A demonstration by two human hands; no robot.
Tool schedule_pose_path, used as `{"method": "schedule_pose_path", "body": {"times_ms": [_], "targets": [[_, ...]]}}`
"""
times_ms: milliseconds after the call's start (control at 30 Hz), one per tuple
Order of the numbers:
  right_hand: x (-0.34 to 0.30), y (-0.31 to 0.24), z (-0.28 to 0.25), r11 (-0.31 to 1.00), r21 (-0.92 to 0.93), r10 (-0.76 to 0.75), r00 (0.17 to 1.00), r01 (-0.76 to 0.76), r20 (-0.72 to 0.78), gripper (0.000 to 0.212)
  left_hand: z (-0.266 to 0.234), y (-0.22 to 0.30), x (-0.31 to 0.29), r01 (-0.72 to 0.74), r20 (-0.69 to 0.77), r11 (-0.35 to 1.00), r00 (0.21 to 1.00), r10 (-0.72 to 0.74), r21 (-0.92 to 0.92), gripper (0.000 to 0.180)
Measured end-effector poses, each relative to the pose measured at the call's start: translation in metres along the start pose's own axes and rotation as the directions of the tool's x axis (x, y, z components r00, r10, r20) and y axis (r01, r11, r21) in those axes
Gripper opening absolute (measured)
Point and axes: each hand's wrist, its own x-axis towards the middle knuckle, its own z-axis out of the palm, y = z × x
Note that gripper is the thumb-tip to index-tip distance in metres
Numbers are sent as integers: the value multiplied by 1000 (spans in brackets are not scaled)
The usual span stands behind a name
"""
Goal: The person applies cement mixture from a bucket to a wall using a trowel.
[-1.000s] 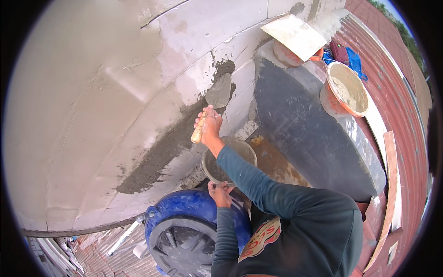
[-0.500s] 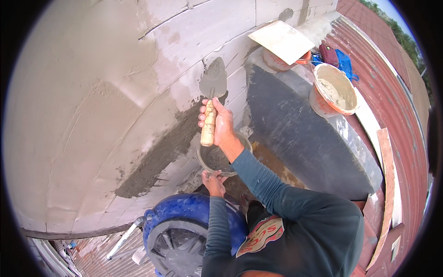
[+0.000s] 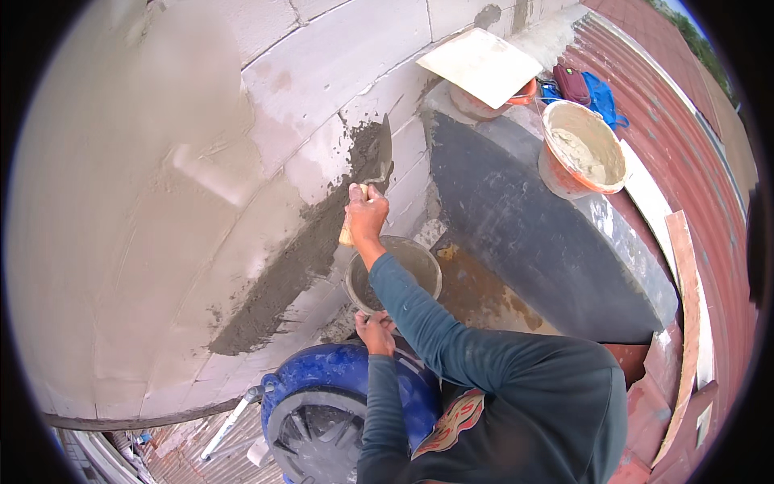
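Note:
My right hand (image 3: 365,214) is closed round the wooden handle of a trowel (image 3: 385,152), whose blade stands edge-on close to the block wall (image 3: 343,36). Beside the blade, a dark patch of wet mortar (image 3: 278,282) runs as a band down toward the lower left. Below that hand, my left hand (image 3: 376,332) grips the near rim of a round mortar bucket (image 3: 419,262). Grey mortar shows inside the bucket, partly covered by my right forearm. Smooth plaster (image 3: 105,210) covers the wall on the left.
A blue tank with a black lid (image 3: 314,436) stands close by my left arm. To the right are a dark sloping slab (image 3: 516,226), an orange bucket of pale mix (image 3: 574,173), a white board (image 3: 481,66) over another bucket, a wooden strip (image 3: 685,323) and red corrugated roofing (image 3: 685,137).
My right hand has turned over and moved slightly down. The trowel blade has swung from flat to edge-on, and fresh mortar now shows on the wall beside it. My left hand stays on the bucket.

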Motion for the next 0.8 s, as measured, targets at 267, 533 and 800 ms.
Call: {"method": "schedule_pose_path", "body": {"times_ms": [267, 533, 800], "targets": [[-44, -40, -78, 990, -73, 136, 915, -116, 380, 33, -8, -3, -10, 76, -105, 997, 992, -74, 22, 38], [26, 38, -57, 495, 530, 419, 724, -689, 549, 37, -37, -14, -24, 68, -136, 998, 988, -68, -7, 37], [-27, 81, -13, 439, 326, 670, 547, -837, 502, 47, -47, -21, -25, 58, -147, 998, 987, -59, -11, 35]]}}
